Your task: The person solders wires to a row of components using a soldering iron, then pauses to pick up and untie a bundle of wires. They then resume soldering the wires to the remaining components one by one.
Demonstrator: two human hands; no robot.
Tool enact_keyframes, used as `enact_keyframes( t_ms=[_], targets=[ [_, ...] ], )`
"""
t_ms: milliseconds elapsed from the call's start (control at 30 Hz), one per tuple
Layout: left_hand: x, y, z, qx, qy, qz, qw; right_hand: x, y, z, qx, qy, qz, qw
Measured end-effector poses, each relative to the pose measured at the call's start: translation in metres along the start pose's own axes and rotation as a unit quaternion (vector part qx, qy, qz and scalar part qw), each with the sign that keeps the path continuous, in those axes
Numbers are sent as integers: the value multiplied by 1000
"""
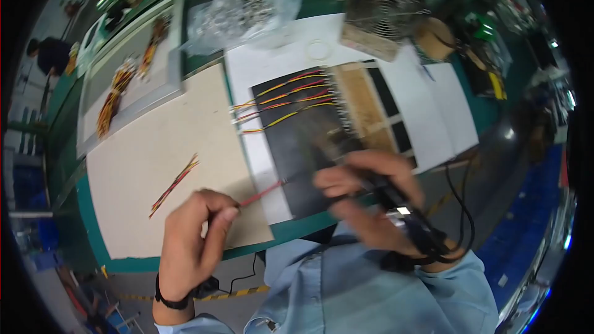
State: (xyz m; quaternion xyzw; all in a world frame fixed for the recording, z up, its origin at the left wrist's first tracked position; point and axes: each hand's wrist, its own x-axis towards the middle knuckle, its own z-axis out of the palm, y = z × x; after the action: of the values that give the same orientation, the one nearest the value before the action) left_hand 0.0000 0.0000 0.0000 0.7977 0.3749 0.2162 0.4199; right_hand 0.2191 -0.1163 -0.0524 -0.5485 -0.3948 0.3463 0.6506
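Seen from above, a person in a light blue shirt works at a green bench. The left hand [195,241] pinches one end of a thin red wire [263,194] between thumb and forefinger, the other fingers curled under. From that pinch the wire runs up and to the right, its long axis slanting toward the right hand [365,201], and its far tip lies on a black mat [297,148], just short of the right hand's fingers.

The right hand is blurred but closed around a dark pen-shaped tool [387,195] with a black cord [461,210] trailing from its rear toward the person's right. The tool's front end points up and to the left, toward the wire's free tip; whether the two touch cannot be told. The right hand is the nearer one to that tip.

Beyond both hands, farther up the mat, lies a row of red and yellow wires [288,99], side by side, their right ends meeting a wooden jig [359,102]. To the left of the left hand a tan board [142,161] offers open flat room, with one loose bundle of wires [175,184] lying on it, well apart from the pinch. The bench's near edge runs just below both hands. A clear bag of small parts [241,12] and a small fan [383,15] sit far beyond.
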Motion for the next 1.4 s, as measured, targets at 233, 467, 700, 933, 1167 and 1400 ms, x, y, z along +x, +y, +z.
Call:
enact_keyframes(
  t_ms=[233,467,700,933,1167,1400],
  targets=[
    [3,30,27,24,-198,4,980,-7,-9,-10,-41,-57,-81,994],
    [20,46,69,-167,-156,-78,970,-3,-17,-30,-82,-91,-94,988],
    [39,48,88,-276,-141,-134,941,9,-13,-46,-72,-53,-74,993],
    [66,53,94,-265,-153,-186,934,23,3,-57,-40,-38,-62,997],
    [103,49,90,-157,-157,-221,950,41,-5,-90,-231,-86,-115,962],
    [153,36,92,-170,-183,-327,911,56,11,-113,-301,-38,-247,920]
  ],
)
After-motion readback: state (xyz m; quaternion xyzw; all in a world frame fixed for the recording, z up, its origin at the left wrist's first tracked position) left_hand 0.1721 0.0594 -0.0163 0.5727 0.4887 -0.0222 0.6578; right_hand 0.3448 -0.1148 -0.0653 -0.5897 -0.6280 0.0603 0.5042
